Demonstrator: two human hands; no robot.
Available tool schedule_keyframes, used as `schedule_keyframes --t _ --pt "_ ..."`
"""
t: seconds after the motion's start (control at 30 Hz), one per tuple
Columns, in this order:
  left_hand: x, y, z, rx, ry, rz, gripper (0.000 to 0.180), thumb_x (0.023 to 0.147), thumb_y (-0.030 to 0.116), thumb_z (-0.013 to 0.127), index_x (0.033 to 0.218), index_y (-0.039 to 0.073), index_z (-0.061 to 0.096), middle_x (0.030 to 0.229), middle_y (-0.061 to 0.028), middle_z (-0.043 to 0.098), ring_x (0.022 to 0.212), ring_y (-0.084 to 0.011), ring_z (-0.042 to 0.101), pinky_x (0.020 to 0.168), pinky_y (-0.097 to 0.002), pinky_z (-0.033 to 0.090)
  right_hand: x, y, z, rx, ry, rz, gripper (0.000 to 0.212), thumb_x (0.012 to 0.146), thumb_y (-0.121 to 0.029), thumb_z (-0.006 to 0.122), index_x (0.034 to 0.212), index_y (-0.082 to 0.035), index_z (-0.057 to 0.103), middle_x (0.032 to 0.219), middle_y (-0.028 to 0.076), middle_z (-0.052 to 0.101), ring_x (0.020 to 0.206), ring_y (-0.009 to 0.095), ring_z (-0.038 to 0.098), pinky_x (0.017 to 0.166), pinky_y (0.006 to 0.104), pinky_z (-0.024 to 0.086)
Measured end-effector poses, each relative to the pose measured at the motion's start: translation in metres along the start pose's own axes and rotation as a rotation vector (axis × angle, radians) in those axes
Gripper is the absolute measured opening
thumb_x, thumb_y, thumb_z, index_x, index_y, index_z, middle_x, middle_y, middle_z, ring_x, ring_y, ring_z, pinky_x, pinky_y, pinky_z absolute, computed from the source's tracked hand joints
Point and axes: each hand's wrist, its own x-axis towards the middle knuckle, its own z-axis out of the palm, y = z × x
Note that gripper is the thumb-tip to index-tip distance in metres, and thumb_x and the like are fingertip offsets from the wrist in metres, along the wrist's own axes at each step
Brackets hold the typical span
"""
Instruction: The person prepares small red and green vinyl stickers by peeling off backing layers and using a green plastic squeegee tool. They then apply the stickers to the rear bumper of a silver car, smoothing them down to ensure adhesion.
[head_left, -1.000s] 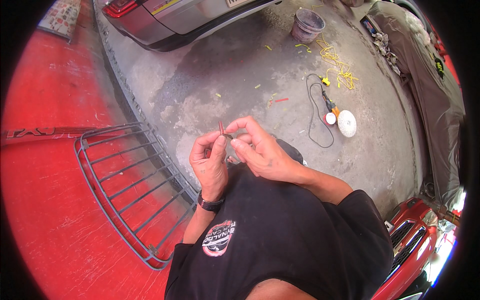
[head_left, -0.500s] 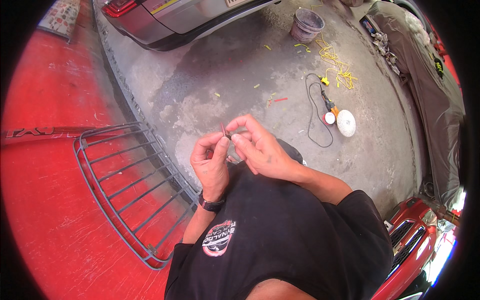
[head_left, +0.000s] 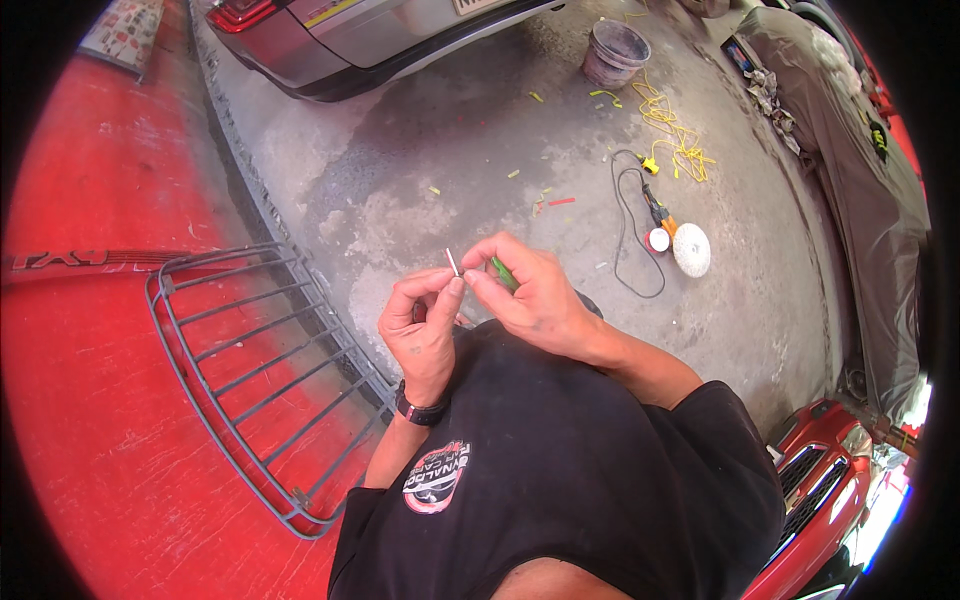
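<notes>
My left hand [head_left: 420, 322] is closed in a pinch, fingertips on a thin, pale, stick-like piece [head_left: 452, 260] that points up and away from me. My right hand [head_left: 532, 295] meets it there, thumb and fingertips pressed close to the base of the same piece. Between the right fingers shows a small green object [head_left: 504, 273]; most of it is covered, so its kind cannot be made out. Both hands are held together in front of my black shirt, above the concrete floor.
Left lies a grey metal rack [head_left: 270, 390] against a red panel [head_left: 100, 400]. A silver car [head_left: 360, 40], a bucket [head_left: 615, 55], a yellow cord [head_left: 680, 140] and a polisher with a white pad [head_left: 690, 248] are ahead. A covered vehicle [head_left: 860, 180] stands right.
The thin piece looked reddish before and now shows pale. A green object has come into sight in my right hand, whose fingers have shifted slightly.
</notes>
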Motion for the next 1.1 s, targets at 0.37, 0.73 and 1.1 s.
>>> schedule_keyframes --t 0.37,0.73,1.1 --pt "0.005 0.002 -0.003 0.062 -0.087 -0.022 0.013 0.087 -0.006 0.073 0.098 0.001 0.071 0.1 -0.0072 0.07 0.071 -0.0036 0.058 0.057 -0.0194 0.052 0.002 0.008 -0.007 -0.095 -0.037 -0.082 0.01 0.092 -0.006 0.065 0.1 -0.002 0.06 0.079 0.01 0.064 0.064 0.017 0.059 0.058 0.0311 0.045" --pt "0.008 0.002 -0.004 0.071 -0.149 -0.052 0.012 0.087 -0.004 0.074 0.098 0.0 0.072 0.099 -0.0076 0.071 0.07 -0.0041 0.057 0.057 -0.0193 0.051 0.004 0.008 -0.009 -0.096 -0.054 -0.087 0.01 0.089 -0.003 0.061 0.097 -0.001 0.056 0.078 0.012 0.061 0.065 0.022 0.059 0.059 0.0337 0.046" --pt "0.004 -0.003 -0.018 -0.45 -0.133 -0.382 0.012 0.092 0.0 0.069 0.103 0.0 0.065 0.098 -0.011 0.071 0.071 -0.0068 0.058 0.062 -0.0232 0.053 0.025 0.045 -0.027 -0.154 0.325 0.262 0.012 0.095 -0.012 0.057 0.095 0.0 0.059 0.075 0.019 0.058 0.062 0.03 0.056 0.058 0.0382 0.044"
